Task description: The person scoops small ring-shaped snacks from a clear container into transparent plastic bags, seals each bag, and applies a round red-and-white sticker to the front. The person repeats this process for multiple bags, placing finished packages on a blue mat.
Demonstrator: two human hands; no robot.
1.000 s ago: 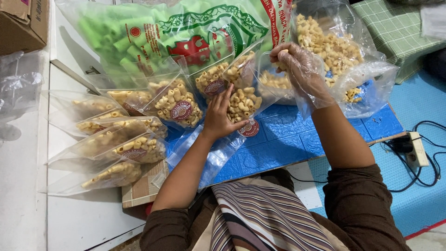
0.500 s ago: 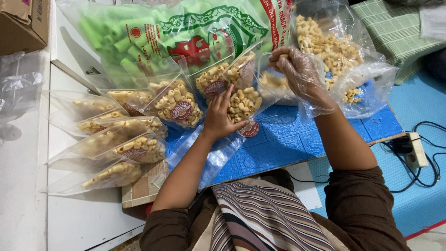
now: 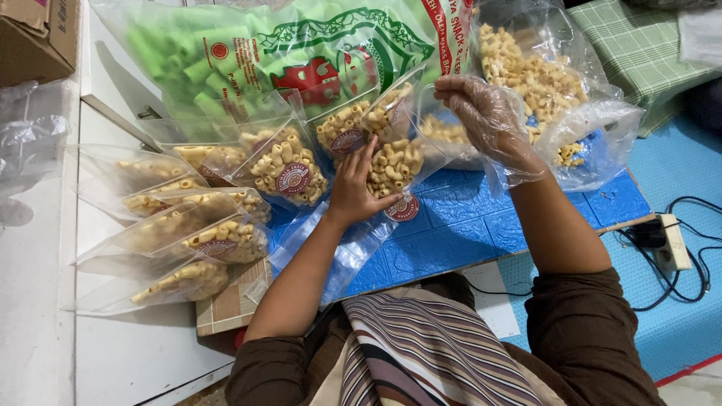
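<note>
I am watching the left hand (image 3: 352,189) pressing its spread fingers against a small clear pouch of macaroni snacks (image 3: 392,164), which is lying on the blue embossed mat (image 3: 451,233); its grip is open and flat, steadying the pouch rather than pinching it. The right hand (image 3: 489,120), wearing a thin clear plastic glove, is hovering just to the right of that pouch, fingers curled loosely over its open mouth; I cannot tell whether it is gripping any snack pieces. Just right of that hand, a large clear bag of loose macaroni snacks (image 3: 541,75) is sagging open on the mat. Above the pouch, a big bag of green tube snacks (image 3: 248,53) is lying across the far edge. To the left of the pouch, another filled pouch with a round red label (image 3: 289,169) is leaning against it, and farther left a row of filled pouches (image 3: 180,225) is stacking up over the white surface (image 3: 128,353). A cardboard box (image 3: 37,37) is sitting at the far upper left, and a white power strip (image 3: 671,242) with black cables is lying well to the right of the mat.
</note>
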